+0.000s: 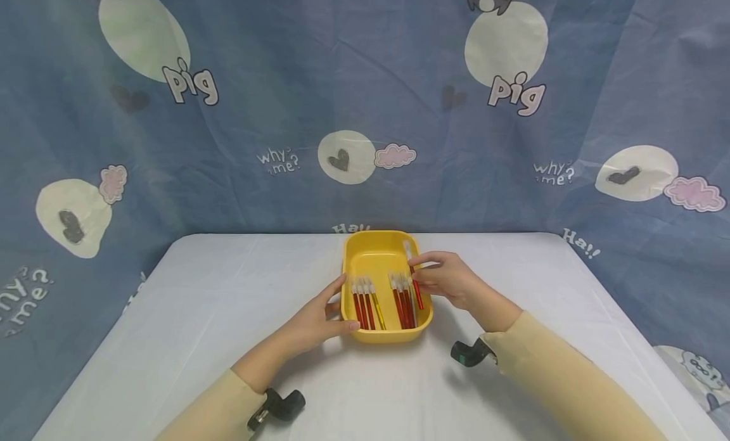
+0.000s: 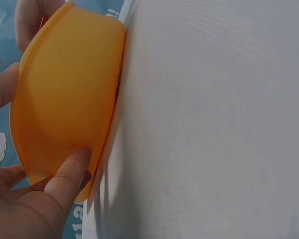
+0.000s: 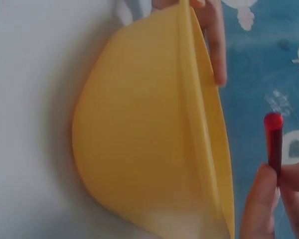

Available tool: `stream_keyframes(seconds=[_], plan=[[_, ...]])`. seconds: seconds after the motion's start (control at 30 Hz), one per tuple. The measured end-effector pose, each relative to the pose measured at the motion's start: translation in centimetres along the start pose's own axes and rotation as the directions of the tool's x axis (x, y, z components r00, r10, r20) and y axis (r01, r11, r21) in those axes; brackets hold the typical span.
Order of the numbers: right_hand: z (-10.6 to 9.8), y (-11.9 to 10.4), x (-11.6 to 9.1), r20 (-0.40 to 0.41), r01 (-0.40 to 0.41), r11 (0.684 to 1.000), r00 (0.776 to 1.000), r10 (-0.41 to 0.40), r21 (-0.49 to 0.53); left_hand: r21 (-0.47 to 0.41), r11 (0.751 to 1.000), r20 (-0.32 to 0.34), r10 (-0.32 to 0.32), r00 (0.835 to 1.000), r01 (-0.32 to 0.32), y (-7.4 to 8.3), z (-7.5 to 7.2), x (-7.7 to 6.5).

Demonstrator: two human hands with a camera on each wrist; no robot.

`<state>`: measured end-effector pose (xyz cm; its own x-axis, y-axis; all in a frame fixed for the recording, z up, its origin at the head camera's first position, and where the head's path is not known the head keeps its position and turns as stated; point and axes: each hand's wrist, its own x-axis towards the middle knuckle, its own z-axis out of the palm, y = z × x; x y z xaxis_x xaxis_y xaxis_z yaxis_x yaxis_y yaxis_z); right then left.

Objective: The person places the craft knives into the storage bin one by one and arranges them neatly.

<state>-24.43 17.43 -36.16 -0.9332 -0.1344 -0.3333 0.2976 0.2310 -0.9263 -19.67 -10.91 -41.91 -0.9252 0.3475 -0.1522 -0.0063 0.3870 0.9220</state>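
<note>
A yellow plastic tray [image 1: 381, 335] with rounded corners stands upright on the table. My left hand [image 1: 318, 317] holds its left side, the thumb at the near rim; in the left wrist view a finger [image 2: 70, 174] lies against the outer wall [image 2: 70, 84]. Above the tray's right side, my right hand [image 1: 447, 277] pinches a slim red pen-like stick [image 1: 418, 295] with a pale far end. Its round red butt [image 3: 273, 121] sticks out from the fingertips in the right wrist view. Similar sticks lie in the tray in two groups, one on the left [image 1: 365, 308], one on the right [image 1: 402, 306].
One stick in the left group is yellow [image 1: 377, 308]. A white cloth covers the table [image 1: 239, 289]. Behind its back edge hangs a blue printed curtain [image 1: 365, 80]. Black devices [image 1: 469, 353] are strapped at both wrists.
</note>
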Motion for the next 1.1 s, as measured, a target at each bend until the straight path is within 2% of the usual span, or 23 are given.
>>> stream_keyframes(seconds=[0.37,0.53,0.77,0.93,1.1], plan=[[3.5,0.6,0.2,-0.076,0.024,0.999,0.997,-0.023,0.020,-0.028,0.999,0.030,0.028,0.999,-0.028,-0.2,0.1,0.2],[5.1,1.1,0.0,-0.126,0.052,0.998,0.991,-0.047,0.040,-0.018,1.000,0.028,0.020,0.999,-0.020,0.0,0.0,0.1],[7.0,2.0,0.1,-0.123,0.064,0.990,0.991,-0.049,0.124,-0.010,0.999,0.032,0.036,0.999,-0.036,0.1,-0.2,0.0],[7.1,2.1,0.2,-0.110,0.051,0.994,0.993,-0.040,0.102,0.000,1.000,0.032,0.023,0.999,-0.023,-0.1,-0.2,0.0],[7.1,2.1,0.7,-0.075,0.000,0.995,0.997,0.008,0.098,-0.006,1.000,0.038,0.026,0.999,-0.026,-0.3,-0.4,0.1]])
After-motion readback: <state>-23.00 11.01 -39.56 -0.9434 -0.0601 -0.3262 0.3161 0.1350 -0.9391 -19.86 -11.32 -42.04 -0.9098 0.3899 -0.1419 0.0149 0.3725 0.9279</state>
